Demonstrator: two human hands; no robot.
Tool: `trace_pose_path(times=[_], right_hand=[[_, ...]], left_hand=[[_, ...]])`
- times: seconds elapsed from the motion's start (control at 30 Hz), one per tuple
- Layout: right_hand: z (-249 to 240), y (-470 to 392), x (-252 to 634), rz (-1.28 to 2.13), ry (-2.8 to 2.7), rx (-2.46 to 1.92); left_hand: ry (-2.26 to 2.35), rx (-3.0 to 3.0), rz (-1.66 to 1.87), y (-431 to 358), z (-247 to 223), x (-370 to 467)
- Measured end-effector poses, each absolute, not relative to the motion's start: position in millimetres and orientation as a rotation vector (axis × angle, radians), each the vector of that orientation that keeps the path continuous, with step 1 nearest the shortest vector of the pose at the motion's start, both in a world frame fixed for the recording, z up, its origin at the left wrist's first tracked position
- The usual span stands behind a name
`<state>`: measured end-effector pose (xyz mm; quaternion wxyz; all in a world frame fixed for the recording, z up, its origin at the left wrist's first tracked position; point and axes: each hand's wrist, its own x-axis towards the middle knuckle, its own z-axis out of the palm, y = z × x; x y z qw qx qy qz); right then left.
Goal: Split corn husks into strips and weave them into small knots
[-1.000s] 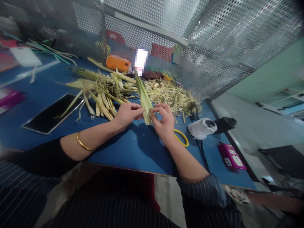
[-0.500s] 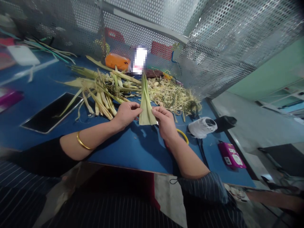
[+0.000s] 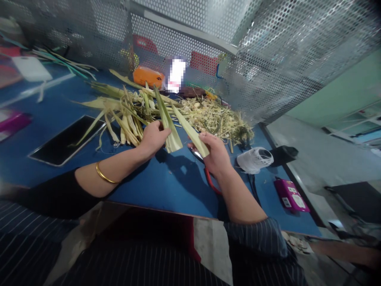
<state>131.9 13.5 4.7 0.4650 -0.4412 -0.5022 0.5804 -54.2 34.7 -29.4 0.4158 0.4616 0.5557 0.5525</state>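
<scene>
My left hand (image 3: 155, 137) pinches a broad green husk piece (image 3: 172, 139) that points up and away. In my right hand (image 3: 214, 151) is a narrower pale green husk strip (image 3: 193, 133), held at its near end. The two pieces are apart, with a gap between them. Behind my left hand lies a pile of long husk strips (image 3: 127, 123). A heap of shredded husk (image 3: 211, 115) spreads behind my right hand. Scissors with a red handle (image 3: 210, 180) lie on the blue table, partly hidden by my right hand.
A dark flat tablet-like slab (image 3: 67, 141) rests at left. White thread roll (image 3: 255, 159), black roll (image 3: 284, 155) and purple packet (image 3: 291, 194) are at right. An orange packet (image 3: 148, 76) and a lit phone (image 3: 176, 74) stand by the perforated screen (image 3: 184, 33).
The single wide husk piece between my hands is now two separate pieces, one in each hand. My hands have moved slightly apart, and the scissors' red handle shows more.
</scene>
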Motion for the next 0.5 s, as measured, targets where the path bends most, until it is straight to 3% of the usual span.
trace_pose_path(times=[0.1,0.3,0.5], right_hand=[[4.2,14.5,136.7,1.327,-1.247,-1.092],[-10.3,11.9,132.3,0.704,-1.566,-1.159],[-14.5,1.4,126.3,0.268,-1.92,-1.076]], left_hand=[[1.375,1.034,1.48,37.2,-24.1,-54.8],[1.03,0.682,1.381,21.1,-4.4,-44.8],[0.978,0.839,1.294,11.1,-5.1,-38.1]])
